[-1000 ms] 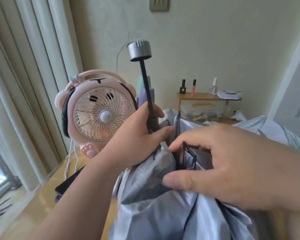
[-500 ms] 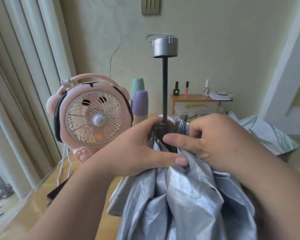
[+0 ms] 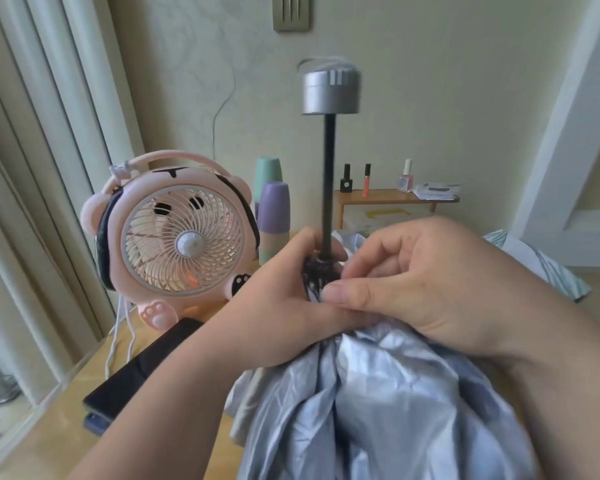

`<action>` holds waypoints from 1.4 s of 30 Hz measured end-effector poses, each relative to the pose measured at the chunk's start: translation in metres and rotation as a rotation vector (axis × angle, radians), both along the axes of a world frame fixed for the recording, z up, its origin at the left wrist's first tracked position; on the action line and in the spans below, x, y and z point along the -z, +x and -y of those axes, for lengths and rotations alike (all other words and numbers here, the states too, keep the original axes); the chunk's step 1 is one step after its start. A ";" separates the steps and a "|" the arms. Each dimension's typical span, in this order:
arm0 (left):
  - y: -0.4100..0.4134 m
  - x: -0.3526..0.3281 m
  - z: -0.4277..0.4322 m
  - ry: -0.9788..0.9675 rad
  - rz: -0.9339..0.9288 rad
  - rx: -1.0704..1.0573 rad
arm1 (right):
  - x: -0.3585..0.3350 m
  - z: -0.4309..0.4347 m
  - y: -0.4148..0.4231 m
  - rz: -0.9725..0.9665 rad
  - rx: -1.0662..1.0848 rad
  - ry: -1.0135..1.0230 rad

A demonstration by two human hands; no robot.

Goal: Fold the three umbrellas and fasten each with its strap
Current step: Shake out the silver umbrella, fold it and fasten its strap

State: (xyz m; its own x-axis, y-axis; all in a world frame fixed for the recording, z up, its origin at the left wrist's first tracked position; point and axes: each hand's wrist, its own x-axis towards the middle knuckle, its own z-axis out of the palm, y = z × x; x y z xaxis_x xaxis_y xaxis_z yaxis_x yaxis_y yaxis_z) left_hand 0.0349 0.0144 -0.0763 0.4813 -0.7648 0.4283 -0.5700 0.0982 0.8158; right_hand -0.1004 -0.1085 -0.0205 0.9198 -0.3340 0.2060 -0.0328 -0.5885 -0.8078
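Head view: both hands [image 3: 361, 292] grip the upright umbrella [image 3: 378, 403] between them.

Silver-grey umbrella [image 3: 378, 393] — upright, canopy bunched, black shaft extended.

To your left on the worktop [image 3: 66, 427] stands a pink bear-shaped fan [image 3: 182, 237]. Its white cable [image 3: 118, 341] trails down beside a flat black device [image 3: 142, 368]. Behind the fan you see a purple cup [image 3: 274, 206] and a green cup [image 3: 268, 171]. Farther back, a small wooden shelf [image 3: 388, 197] carries little bottles [image 3: 367, 175] and a paper [image 3: 433, 191].
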 end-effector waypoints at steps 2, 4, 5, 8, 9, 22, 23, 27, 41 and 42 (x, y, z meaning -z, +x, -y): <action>0.004 0.000 -0.001 -0.033 -0.068 0.028 | -0.003 0.003 -0.006 -0.011 -0.078 -0.018; 0.006 0.000 -0.002 -0.069 -0.164 0.059 | -0.007 0.012 -0.008 0.060 -0.041 -0.043; 0.006 0.001 -0.002 -0.084 -0.191 0.054 | -0.007 0.018 -0.009 0.131 0.027 -0.039; 0.009 0.002 -0.002 -0.098 -0.180 0.028 | -0.006 0.042 -0.008 0.318 0.301 -0.141; 0.009 0.001 -0.003 -0.100 -0.170 0.046 | -0.004 0.047 -0.007 0.328 0.359 -0.182; 0.002 -0.001 -0.006 -0.136 0.010 0.183 | 0.003 0.041 -0.003 0.016 0.221 -0.263; 0.000 -0.001 -0.007 -0.137 0.002 0.179 | 0.004 0.040 -0.002 0.024 0.180 -0.236; -0.003 0.000 -0.007 -0.117 -0.013 0.147 | 0.009 0.030 0.003 0.073 0.060 -0.251; -0.002 0.000 -0.003 -0.125 -0.097 0.177 | 0.009 0.005 0.000 0.116 -0.036 -0.322; -0.003 0.000 -0.003 -0.134 -0.102 0.184 | 0.009 0.004 0.001 0.125 -0.045 -0.281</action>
State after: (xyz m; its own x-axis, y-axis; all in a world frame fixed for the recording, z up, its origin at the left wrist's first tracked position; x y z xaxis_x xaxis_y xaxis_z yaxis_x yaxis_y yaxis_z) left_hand 0.0316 0.0171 -0.0766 0.3851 -0.7831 0.4884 -0.4482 0.3039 0.8407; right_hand -0.0998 -0.1127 -0.0293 0.8941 -0.2072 0.3970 0.0881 -0.7878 -0.6096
